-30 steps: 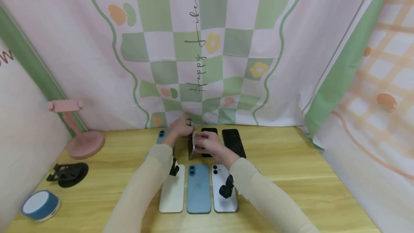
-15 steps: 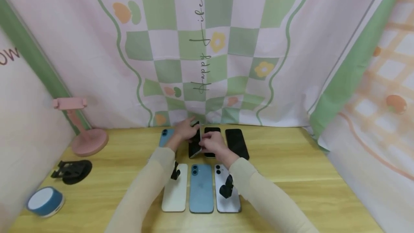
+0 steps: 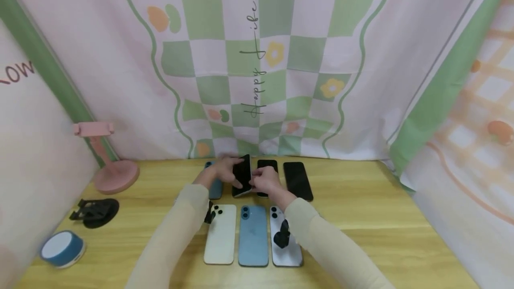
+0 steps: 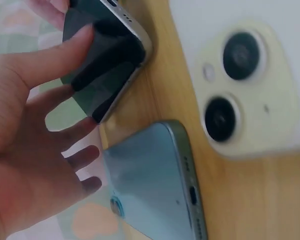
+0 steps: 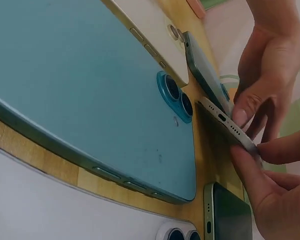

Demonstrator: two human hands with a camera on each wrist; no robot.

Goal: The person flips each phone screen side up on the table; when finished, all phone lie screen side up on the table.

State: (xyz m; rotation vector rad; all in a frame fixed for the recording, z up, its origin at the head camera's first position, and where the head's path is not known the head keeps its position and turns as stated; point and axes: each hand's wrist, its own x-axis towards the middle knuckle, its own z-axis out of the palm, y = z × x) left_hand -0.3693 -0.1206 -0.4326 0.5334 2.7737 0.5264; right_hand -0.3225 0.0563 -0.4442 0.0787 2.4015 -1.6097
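A phone (image 3: 243, 176) with a dark screen is tilted up off the table in the back row, its right long edge raised. My right hand (image 3: 267, 180) pinches that raised edge between thumb and fingers, as the right wrist view confirms. Over the phone's left side lies my left hand (image 3: 225, 171), fingers spread and mostly straight, with the thumb and some fingertips at the screen (image 4: 107, 57). Beneath the left hand, a blue phone (image 3: 216, 189) lies back up. To the right are two phones with black screens up, one (image 3: 267, 164) partly hidden by my right hand, the other (image 3: 298, 181) beyond it.
Nearer me lie a cream phone (image 3: 220, 237), a blue phone (image 3: 253, 237) and a lavender phone (image 3: 287, 253), backs up. At left stand a pink phone stand (image 3: 114, 175), a folded black stand (image 3: 96, 212) and a blue-and-white round device (image 3: 62, 249). A curtain (image 3: 257, 79) hangs behind the table.
The phone stood nearly on its long edge and has tipped left, so more of its screen shows. My left hand has slid from its top edge leftward and nearer. The right hand keeps its pinch.
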